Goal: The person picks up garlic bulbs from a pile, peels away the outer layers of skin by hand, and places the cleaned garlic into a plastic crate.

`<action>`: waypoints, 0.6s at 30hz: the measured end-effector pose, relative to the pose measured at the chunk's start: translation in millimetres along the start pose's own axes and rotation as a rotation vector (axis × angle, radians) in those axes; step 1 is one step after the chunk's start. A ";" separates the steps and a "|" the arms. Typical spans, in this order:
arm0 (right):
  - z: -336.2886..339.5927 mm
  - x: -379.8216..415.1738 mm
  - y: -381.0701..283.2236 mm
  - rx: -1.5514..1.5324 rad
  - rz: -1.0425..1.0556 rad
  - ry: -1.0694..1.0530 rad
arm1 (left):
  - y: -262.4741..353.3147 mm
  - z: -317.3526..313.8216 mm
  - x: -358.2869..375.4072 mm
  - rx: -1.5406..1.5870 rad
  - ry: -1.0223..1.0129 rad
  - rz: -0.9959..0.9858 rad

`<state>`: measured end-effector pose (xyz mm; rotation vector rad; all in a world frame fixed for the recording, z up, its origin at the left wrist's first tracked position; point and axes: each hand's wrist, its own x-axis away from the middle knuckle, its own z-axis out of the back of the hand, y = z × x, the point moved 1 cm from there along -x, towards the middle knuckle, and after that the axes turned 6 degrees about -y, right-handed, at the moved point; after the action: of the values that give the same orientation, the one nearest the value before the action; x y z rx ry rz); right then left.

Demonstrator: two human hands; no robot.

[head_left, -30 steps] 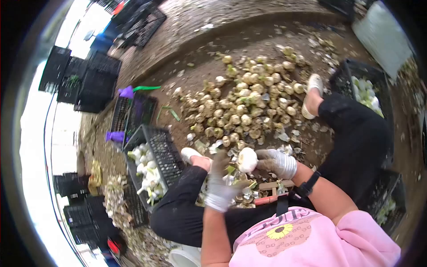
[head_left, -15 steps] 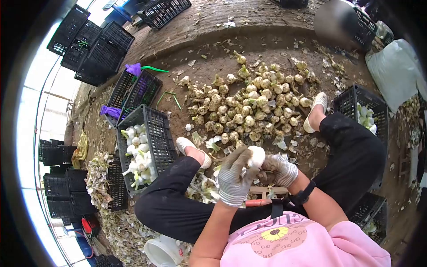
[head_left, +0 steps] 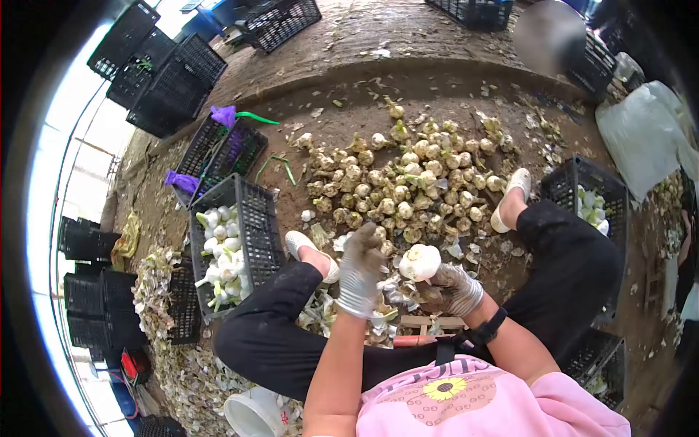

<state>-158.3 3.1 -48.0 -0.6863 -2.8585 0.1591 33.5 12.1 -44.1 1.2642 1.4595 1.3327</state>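
Gripping a round, peeled white garlic bulb point(head_left: 420, 262) from below, the gloved right hand point(head_left: 456, 286) holds it above the lap; the gloved left hand point(head_left: 360, 271) hangs just beside it, fingers loosely curled, holding nothing visible. Ahead: heap of unpeeled, dirt-stained garlic bulbs point(head_left: 408, 178) on earth floor. Left: black slatted plastic crate point(head_left: 256, 226) containing cleaned white bulbs.

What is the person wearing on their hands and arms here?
Both the left hand and the right hand wear grey-white knit work gloves, soiled dark at the fingers. A black wristband sits on the right wrist. Forearms are bare; pink short sleeves show.
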 end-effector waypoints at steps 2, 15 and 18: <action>1.3 0.2 2.3 0.055 -0.020 0.140 | 24.9 -19.9 18.9 -0.333 -0.083 -0.276; 4.1 -18.5 0.5 0.519 0.011 0.244 | 43.0 144.4 -45.5 0.723 0.624 -0.165; 16.9 -21.7 -4.4 0.473 0.048 0.292 | 35.0 117.4 -57.2 0.575 0.806 -0.067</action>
<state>-145.0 -11.8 -67.4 -0.6167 -2.3960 0.6576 164.3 -19.8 -31.8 1.0154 2.5617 1.5156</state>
